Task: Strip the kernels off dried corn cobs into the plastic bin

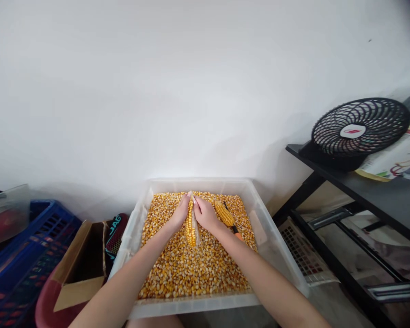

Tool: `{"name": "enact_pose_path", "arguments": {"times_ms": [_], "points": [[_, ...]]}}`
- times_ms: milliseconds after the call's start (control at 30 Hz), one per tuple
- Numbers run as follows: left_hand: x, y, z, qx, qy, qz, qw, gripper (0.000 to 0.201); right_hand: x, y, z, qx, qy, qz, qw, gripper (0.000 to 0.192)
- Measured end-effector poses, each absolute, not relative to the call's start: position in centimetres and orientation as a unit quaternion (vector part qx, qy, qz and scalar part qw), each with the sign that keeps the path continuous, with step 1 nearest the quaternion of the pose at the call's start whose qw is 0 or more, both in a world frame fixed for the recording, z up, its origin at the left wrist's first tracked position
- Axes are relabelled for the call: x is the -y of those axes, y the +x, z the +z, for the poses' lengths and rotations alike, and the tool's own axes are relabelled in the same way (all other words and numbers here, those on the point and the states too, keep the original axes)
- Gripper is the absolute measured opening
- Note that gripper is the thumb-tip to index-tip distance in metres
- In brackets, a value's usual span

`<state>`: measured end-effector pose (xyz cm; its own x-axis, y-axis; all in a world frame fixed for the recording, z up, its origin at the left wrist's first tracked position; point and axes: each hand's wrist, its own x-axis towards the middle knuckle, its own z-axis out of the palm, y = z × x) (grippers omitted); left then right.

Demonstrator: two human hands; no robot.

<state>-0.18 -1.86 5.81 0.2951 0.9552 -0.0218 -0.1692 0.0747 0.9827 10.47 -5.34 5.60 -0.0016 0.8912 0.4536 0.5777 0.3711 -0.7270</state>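
Both hands, left hand and right hand, have their fingers closed around a half-stripped corn cob above the clear tub. Loose kernels already cover its floor, while a second cob lies unshelled beside them.

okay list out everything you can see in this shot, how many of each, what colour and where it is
Clear bin: one, see-through plastic, centre, on the floor by the wall.
Loose kernels: too many to count, yellow-orange, filling the bin.
Held corn cob: one, yellow, partly stripped, upright between both hands.
Second corn cob: one, yellow, lying on the kernels to the right of the hands.
Tool: one, dark with an orange end, beside the second cob; kind unclear.
Cardboard box: one, brown, left of the bin.
Crate: one, blue, far left.
Fan: one, black, on the black table at right.
Wall: white, behind.
Left hand: one, gripping the cob.
Right hand: one, gripping the cob.
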Motion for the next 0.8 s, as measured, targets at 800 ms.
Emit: {"name": "enact_pose_path", "arguments": {"times_ms": [800], "points": [[2.1, -0.9, 8.2, -0.337, 0.444, 0.372, 0.742, 0.035, 6.1, 10.9, 7.8, 0.679, -0.51, 0.279, 0.448, 0.019]]}}
